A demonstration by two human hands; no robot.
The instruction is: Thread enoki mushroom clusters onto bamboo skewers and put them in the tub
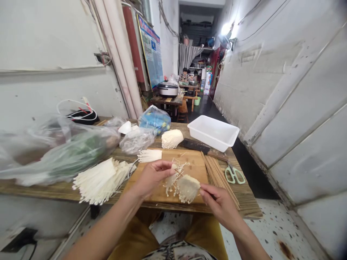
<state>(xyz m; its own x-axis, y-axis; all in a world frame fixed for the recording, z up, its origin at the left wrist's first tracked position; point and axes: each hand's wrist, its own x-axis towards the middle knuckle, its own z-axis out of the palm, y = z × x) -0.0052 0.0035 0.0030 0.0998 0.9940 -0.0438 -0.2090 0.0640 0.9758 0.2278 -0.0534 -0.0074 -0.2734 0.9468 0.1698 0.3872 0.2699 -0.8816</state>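
Note:
Over the wooden cutting board [159,195], a thin skewer carries a flat fan of enoki mushrooms [188,188]. My right hand [221,204] is closed on the skewer's right end. My left hand [154,177] pinches a small clump of enoki [170,181] near the skewer's tip, left of the fan. Loose strands lie on the board behind my fingers. One enoki bundle [150,155] rests on the board's back left corner, another [172,138] stands behind the board, and a large pile [101,180] lies to its left. Bare skewers [221,177] lie along the board's right side.
Scissors with green handles [234,175] and a dark-bladed knife [196,146] lie at the right. A white plastic tub [214,133] stands at the back right. Plastic bags [67,151] cover the left. A person [185,76] sits at a far table.

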